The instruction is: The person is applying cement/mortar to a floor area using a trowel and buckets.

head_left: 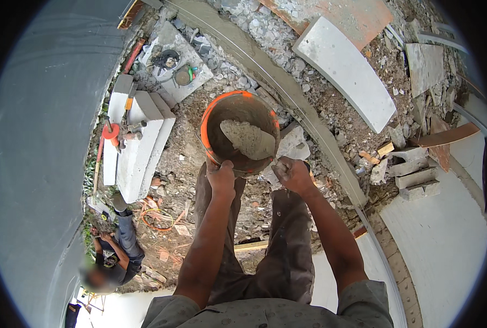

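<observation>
An orange-rimmed bucket (204,128), its inside coated in grey mortar, is tilted in front of my legs. My left hand (221,179) is closed on its near rim, thumb over the edge. Inside the bucket lies a trowel blade (248,140) smeared with wet mortar, its tip toward the far left. My right hand (293,175) is closed just outside the right rim, around the trowel's handle, which the fingers mostly hide; a dark end shows beside the knuckles.
A mortar strip (287,87) with a taut string runs diagonally beyond the bucket. White slabs (137,147) carrying hammers stand at left; another long slab (347,71) lies far right. Rubble covers the ground. A person (117,251) is low at the left, beside a grey wall (41,136).
</observation>
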{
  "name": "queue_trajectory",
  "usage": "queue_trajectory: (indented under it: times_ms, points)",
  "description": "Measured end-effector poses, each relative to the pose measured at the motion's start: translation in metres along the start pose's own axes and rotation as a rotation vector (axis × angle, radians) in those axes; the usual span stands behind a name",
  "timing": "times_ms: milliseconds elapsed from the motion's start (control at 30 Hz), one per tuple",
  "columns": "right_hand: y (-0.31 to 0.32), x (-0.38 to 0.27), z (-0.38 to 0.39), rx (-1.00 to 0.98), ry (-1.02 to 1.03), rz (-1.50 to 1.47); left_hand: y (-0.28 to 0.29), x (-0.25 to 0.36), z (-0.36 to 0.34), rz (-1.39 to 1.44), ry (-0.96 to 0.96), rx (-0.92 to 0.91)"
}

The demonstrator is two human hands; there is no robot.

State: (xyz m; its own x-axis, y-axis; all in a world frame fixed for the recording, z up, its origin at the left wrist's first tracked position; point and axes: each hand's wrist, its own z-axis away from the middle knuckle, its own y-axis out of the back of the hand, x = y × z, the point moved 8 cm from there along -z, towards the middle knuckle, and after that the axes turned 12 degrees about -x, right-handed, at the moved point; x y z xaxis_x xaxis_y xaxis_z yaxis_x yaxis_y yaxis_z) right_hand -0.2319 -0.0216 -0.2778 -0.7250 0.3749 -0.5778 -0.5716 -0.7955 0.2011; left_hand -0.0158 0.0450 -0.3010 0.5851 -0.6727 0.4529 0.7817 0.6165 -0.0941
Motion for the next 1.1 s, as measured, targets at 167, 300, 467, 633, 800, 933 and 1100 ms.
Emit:
queue_trajectory:
  times_ms: [167, 300, 467, 633, 800, 933, 1100]
  points:
    - [0.015, -0.003, 0.003, -0.040, 0.137, -0.087, 0.012, -0.038, -0.012, 0.080, 0.136, 0.068]
    - [0.059, 0.005, 0.015, 0.042, 0.209, -0.251, 0.008, -0.061, -0.003, 0.127, 0.177, 0.165]
    - [0.136, 0.012, -0.016, 0.328, 0.164, -0.298, 0.016, -0.079, -0.010, 0.004, 0.071, 0.099]
    - [0.164, 0.048, -0.125, 0.420, 0.113, -0.029, 0.010, -0.087, -0.012, 0.046, 0.084, 0.083]
    - [0.139, 0.044, -0.194, 0.419, 0.177, 0.179, 0.008, -0.080, -0.011, 0.028, 0.116, 0.078]
    - [0.124, 0.038, -0.196, 0.410, -0.069, 0.421, 0.009, -0.071, -0.011, 0.034, 0.121, 0.100]
    - [0.123, 0.042, -0.178, 0.431, -0.017, 0.551, 0.008, -0.062, -0.015, 0.018, 0.104, 0.090]
